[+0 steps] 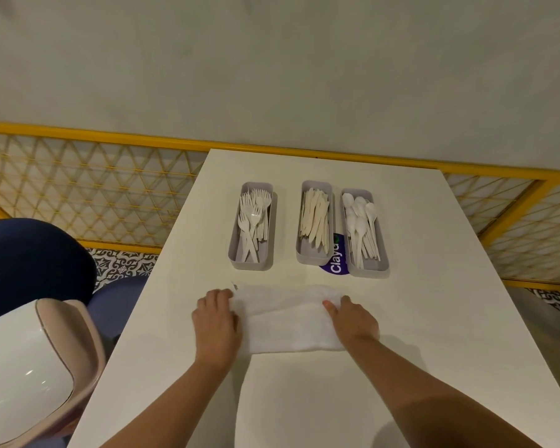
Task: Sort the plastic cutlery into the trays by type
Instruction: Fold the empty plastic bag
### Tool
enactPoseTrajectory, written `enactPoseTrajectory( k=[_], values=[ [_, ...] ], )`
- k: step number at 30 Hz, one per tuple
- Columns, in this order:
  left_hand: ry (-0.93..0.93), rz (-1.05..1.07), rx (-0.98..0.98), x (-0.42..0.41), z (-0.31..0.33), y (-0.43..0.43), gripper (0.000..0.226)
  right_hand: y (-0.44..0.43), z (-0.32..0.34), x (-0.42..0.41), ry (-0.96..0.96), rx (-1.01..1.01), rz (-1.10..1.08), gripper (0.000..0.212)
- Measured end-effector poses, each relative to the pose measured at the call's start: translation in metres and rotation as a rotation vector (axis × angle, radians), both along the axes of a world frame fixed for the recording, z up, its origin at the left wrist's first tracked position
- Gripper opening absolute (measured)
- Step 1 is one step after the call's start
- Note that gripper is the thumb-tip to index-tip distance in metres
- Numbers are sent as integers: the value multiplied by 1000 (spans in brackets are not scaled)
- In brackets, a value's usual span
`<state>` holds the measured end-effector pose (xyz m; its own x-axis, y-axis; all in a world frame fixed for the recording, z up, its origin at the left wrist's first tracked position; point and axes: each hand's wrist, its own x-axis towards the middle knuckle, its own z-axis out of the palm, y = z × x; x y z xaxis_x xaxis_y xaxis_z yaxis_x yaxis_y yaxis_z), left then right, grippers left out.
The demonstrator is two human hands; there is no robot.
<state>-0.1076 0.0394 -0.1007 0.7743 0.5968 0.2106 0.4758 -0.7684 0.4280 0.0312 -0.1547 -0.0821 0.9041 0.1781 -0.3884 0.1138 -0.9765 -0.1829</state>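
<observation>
Between the hands lies a white cloth (288,318), flat on the worktop (434,318). The left hand (215,321) grips its left edge with curled fingers, and the right hand (353,320) pinches its right edge under the thumb. Beyond the hands stand three grey trays side by side. The fork tray (250,266) is past the left hand and holds forks (253,218). The knife tray (311,258) sits in the middle with knives (316,218). The spoon tray (367,272) is past the right hand with spoons (359,221). A purple sticker (336,266) shows between the last two.

Gripping white cloth (288,318): left hand (215,321), right hand (353,321); forks (253,218), knives (316,218), spoons (359,221) in trays (251,266).
</observation>
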Motion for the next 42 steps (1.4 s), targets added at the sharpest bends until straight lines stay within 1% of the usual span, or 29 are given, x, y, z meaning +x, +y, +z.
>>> enactPoseTrajectory(
  k=[2, 3, 4, 5, 6, 7, 8, 9, 10, 11, 12, 13, 14, 16, 17, 19, 21, 23, 25, 27, 29, 31, 33, 35, 36, 38, 39, 40, 42],
  values=[
    [-133, -330, 104, 13, 6, -16, 23, 2, 1, 1, -23, -52, 57, 56],
    [-96, -491, 134, 18, 4, -23, 23, 2, 2, 1, -25, -59, 69, 55],
    [41, -588, 145, 22, 3, -29, 27, 2, 2, 2, -27, -48, 69, 55],
    [220, -612, 153, 26, 2, -33, 40, 1, 4, 2, -33, -18, 50, 54],
    [404, -591, 175, 27, -2, -35, 60, 2, 4, 3, -44, 25, 18, 55],
    [508, -571, 161, 28, -7, -34, 80, 2, 5, 5, -46, 79, -30, 58],
    [578, -535, 111, 26, -15, -33, 96, 2, 5, 7, -27, 143, -91, 64],
    [609, -498, 65, 21, -24, -32, 104, 3, 6, 9, 37, 243, -188, 71],
    [623, -464, 48, 18, -30, -33, 101, 3, 8, 10, 138, 375, -294, 78],
    [581, -440, 94, 16, -36, -35, 92, 5, 9, 9, 255, 502, -375, 80],
    [609, -408, 82, 11, -37, -38, 81, 6, 11, 7, 354, 584, -393, 78],
    [620, -390, 40, 9, -32, -41, 74, 6, 13, 5, 421, 617, -372, 72],
    [582, -391, 37, 9, -31, -41, 75, 7, 15, 3, 464, 641, -343, 64],
    [462, -369, -41, 7, -26, -42, 93, 11, 22, 0, 534, 720, -289, 52],
    [422, -333, -167, 6, -19, -44, 100, 12, 29, 0, 574, 767, -256, 48],
    [231, -245, -332, 6, -8, -40, 102, 14, 47, 4, 652, 821, -159, 42],
    [65, -221, -395, 8, 15, -33, 104, 15, 70, 11, 742, 837, -47, 36],
    [14, -254, -475, 14, 42, -21, 117, 18, 93, 16, 838, 825, 66, 31],
    [32, -294, -550, 21, 70, -10, 127, 23, 115, 21, 915, 784, 219, 29],
    [93, -369, -690, 26, 96, -4, 119, 28, 132, 25, 985, 760, 358, 27],
    [132, -475, -939, 27, 112, -4, 95, 30, 148, 26, 1015, 781, 415, 26],
    [200, -516, -1086, 22, 122, -9, 68, 32, 159, 29, 972, 837, 399, 30],
    [256, -531, -1138, 15, 126, -16, 54, 32, 165, 34, 908, 927, 338, 19],
    [246, -516, -1157, 9, 128, -23, 41, 32, 166, 39, 895, 1048, 269, 24],
    [217, -502, -1169, 7, 131, -25, 36, 31, 164, 42, 914, 1113, 225, 25],
    [135, -481, -1201, 2, 137, -27, 27, 30, 161, 42, 908, 1242, 96, 19],
    [78, -483, -1212, 0, 141, -28, 22, 29, 159, 41, 910, 1273, 29, 22],
    [2, -477, -1212, -1, 147, -29, 25, 28, 155, 39, 927, 1279, -9, 26],
    [-177, -454, -1175, -2, 153, -30, 54, 30, 145, 32, 938, 1189, -16, 29]
  ],
)
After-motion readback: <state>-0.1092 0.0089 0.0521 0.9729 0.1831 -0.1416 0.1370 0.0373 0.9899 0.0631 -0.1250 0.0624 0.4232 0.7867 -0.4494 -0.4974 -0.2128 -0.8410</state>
